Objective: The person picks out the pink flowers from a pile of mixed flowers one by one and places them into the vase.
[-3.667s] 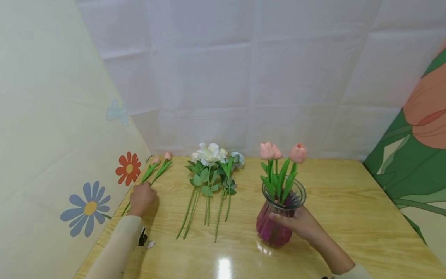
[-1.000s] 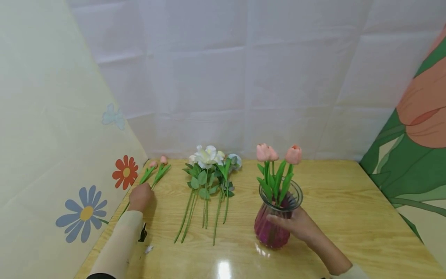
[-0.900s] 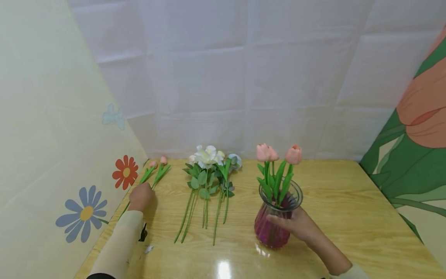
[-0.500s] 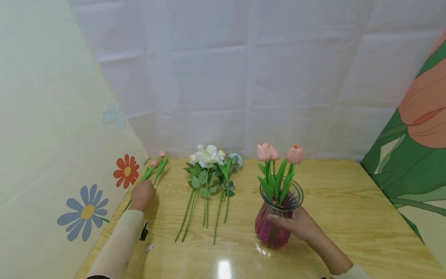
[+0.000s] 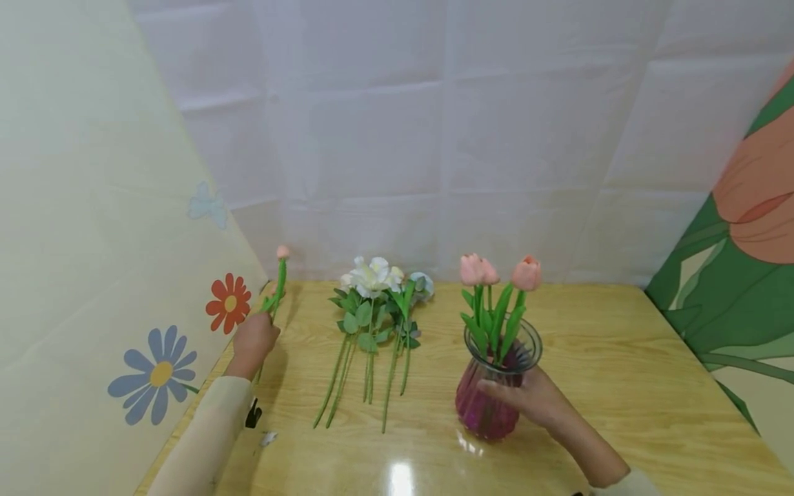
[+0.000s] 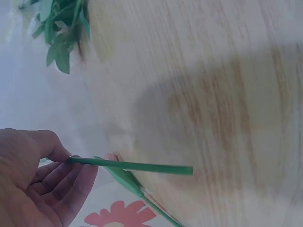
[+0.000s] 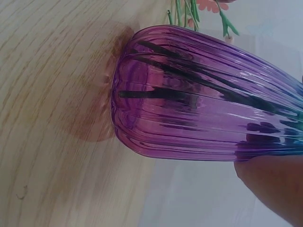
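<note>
My left hand (image 5: 256,341) holds a pink tulip (image 5: 282,272) upright, raised off the table. In the left wrist view the thumb and fingers pinch its green stem (image 6: 137,167), whose cut end points out over the wood. Behind it a second tulip (image 6: 124,178) lies on the table, mostly hidden by the hand in the head view. My right hand (image 5: 538,399) grips the purple ribbed glass vase (image 5: 486,410) round its upper part. Three pink tulips (image 5: 499,320) stand in the vase, and their dark stems (image 7: 189,71) show through the glass in the right wrist view.
White flowers (image 5: 372,279), a pale blue flower (image 5: 424,284) and green stems lie mid-table between the hands. A white scrap (image 5: 268,439) lies near the left sleeve. Printed cloth walls border the wooden table (image 5: 608,358) at the left, back and right.
Earlier the left hand was down at two tulips lying on the table. One tulip has since risen and tilted upright in that hand. The right hand and vase keep their place.
</note>
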### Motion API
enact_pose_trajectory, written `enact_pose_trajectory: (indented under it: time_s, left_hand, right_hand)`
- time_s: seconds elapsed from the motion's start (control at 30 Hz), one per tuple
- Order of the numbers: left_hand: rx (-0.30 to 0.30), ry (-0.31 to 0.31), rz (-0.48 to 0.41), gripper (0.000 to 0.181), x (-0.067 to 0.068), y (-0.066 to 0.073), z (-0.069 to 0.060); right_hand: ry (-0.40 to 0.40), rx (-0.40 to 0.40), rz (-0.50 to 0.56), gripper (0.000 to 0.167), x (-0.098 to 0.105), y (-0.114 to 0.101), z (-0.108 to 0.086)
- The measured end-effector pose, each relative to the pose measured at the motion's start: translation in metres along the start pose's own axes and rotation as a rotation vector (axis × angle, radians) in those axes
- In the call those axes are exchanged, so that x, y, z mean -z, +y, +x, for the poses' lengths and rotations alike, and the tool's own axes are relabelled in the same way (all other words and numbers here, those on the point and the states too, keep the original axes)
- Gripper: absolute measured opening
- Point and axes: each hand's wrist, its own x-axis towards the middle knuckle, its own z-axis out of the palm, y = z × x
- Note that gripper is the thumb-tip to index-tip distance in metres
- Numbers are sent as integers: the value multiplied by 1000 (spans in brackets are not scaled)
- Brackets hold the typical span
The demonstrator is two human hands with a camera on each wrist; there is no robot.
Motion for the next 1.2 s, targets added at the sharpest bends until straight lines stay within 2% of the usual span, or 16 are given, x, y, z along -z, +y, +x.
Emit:
enact_pose_trajectory:
  time_s: [0.2, 0.37, 0.53, 0.67, 0.93, 1.07, 1.2]
  left_hand:
    - [-36, 76, -43, 13, 4, 10, -4]
    - [-65, 155, -87, 7, 5, 19, -7]
    - [-104, 200, -153, 9, 8, 27, -11]
    - [-139, 229, -173, 10, 12, 36, -15]
    - [-120, 250, -254, 15, 17, 49, -20]
    - [-145, 258, -308, 12, 18, 56, -25]
    - [-178, 288, -326, 13, 19, 64, -29]
  right_hand:
    - [-2, 3, -9, 86, 0, 2, 1]
    - [-12, -34, 4, 86, 0, 2, 1]
    - [-11, -45, -1, 87, -1, 2, 1]
    - [-9, -33, 8, 85, 0, 1, 1]
    - [-3, -37, 13, 85, 0, 0, 1]
    - [-4, -47, 11, 86, 0, 0, 1]
    - [-1, -46, -8, 86, 0, 0, 1]
